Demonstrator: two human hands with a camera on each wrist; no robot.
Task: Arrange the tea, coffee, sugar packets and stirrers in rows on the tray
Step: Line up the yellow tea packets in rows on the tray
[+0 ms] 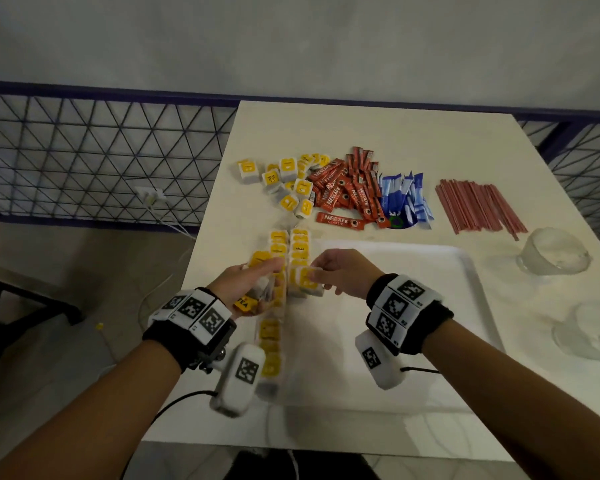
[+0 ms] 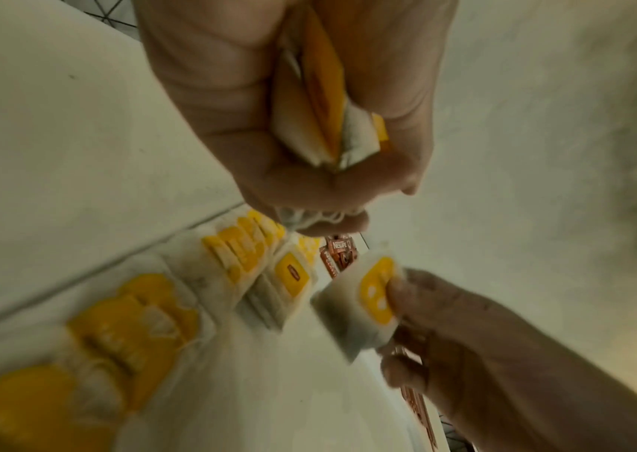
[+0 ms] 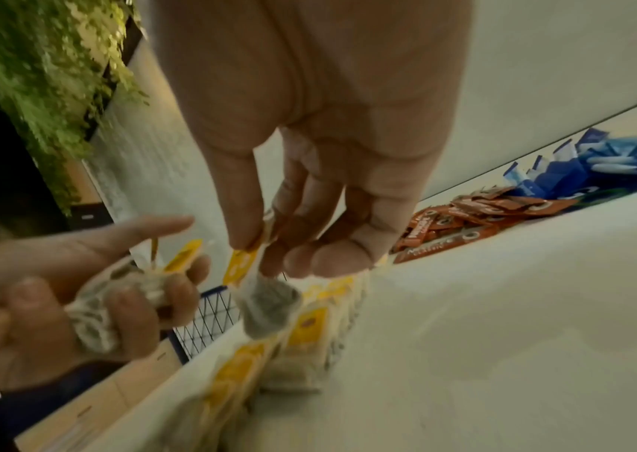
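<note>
Left hand (image 1: 248,289) round tea bags (image 2: 324,101); right hand (image 1: 340,273) pinching one.

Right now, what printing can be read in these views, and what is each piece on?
"NESCAFE CLASSIC": lone red coffee stick on the table, and sticks in the coffee pile.
"TEA": yellow tag in the left hand.
Tea bag tags in the tray rows, blue sugar packets: too blurred.
</note>
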